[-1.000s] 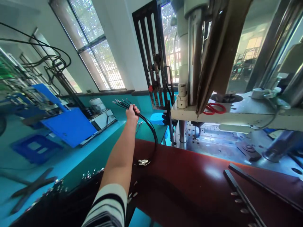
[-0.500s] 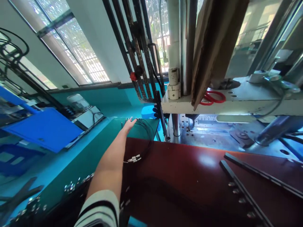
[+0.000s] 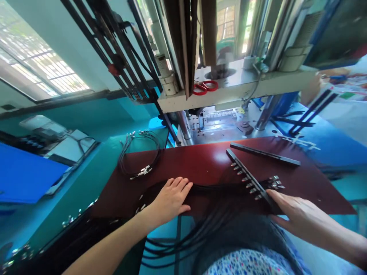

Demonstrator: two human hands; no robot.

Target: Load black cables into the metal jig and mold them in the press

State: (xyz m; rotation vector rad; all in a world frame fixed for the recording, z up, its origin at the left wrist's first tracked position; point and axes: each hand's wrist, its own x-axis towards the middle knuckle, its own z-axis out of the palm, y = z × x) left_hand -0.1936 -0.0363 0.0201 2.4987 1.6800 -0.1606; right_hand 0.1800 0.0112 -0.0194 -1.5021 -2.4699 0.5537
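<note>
My left hand point(image 3: 173, 198) lies palm down with fingers stretched out over black cables point(image 3: 208, 187) near the front of the red-brown table point(image 3: 189, 162). Under my right hand point(image 3: 298, 210), thumb and fingers close round the near end of a black bar point(image 3: 248, 173). Small metal pieces stick out in a row along the bar's left side. Beside its near end, silver connectors point(image 3: 275, 182) lie on the table. A second black bar point(image 3: 266, 154) rests behind, apart from both hands. More black cables point(image 3: 183, 248), blurred, hang over the front edge.
A looped bunch of black cables point(image 3: 156, 151) with pale connectors lies at the back left. Behind the table stands a press point(image 3: 235, 89), with red-handled scissors point(image 3: 205, 88) on its plate. Dark cables point(image 3: 69, 236) with shiny ends lie at the left.
My view has turned right. My left hand has come back from the far cable bunch to the cables near the front. My right hand has come into view, holding the bar.
</note>
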